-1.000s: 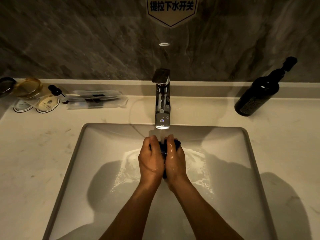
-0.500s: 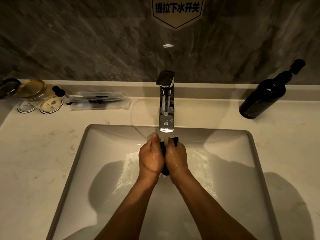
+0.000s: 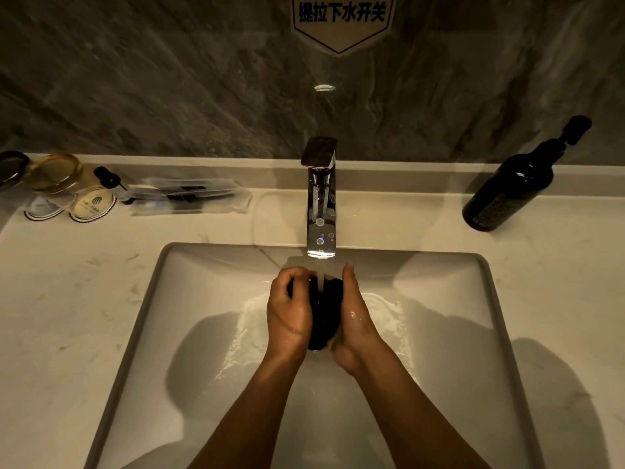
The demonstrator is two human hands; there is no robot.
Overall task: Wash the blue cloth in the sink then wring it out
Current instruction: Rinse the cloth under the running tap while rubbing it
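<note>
Over the white sink [image 3: 209, 333], both my forearms reach in from the bottom of the frame and meet under the chrome faucet [image 3: 321, 198]. My left hand [image 3: 289, 316] curls its fingers over the top of the blue cloth [image 3: 324, 313], gripping the near-left side of the bundle. My right hand [image 3: 355, 319] stands on edge against the cloth's right side, fingers extended upward and palm pressed to the fabric, cupping it from below at the heel.

Half a second ago the two hands were pressed close together with only a sliver of cloth showing between them; now they sit apart, and the bundle is exposed in the gap.

The cloth is a dark, wadded lump, nearly black in this dim light, held above the basin directly beneath the spout. A stream of water [image 3: 320, 275] falls onto its top, and water spreads pale across the basin floor around the wrists.

On the counter [image 3: 558, 282], a dark pump bottle [image 3: 510, 187] stands at the right.
</note>
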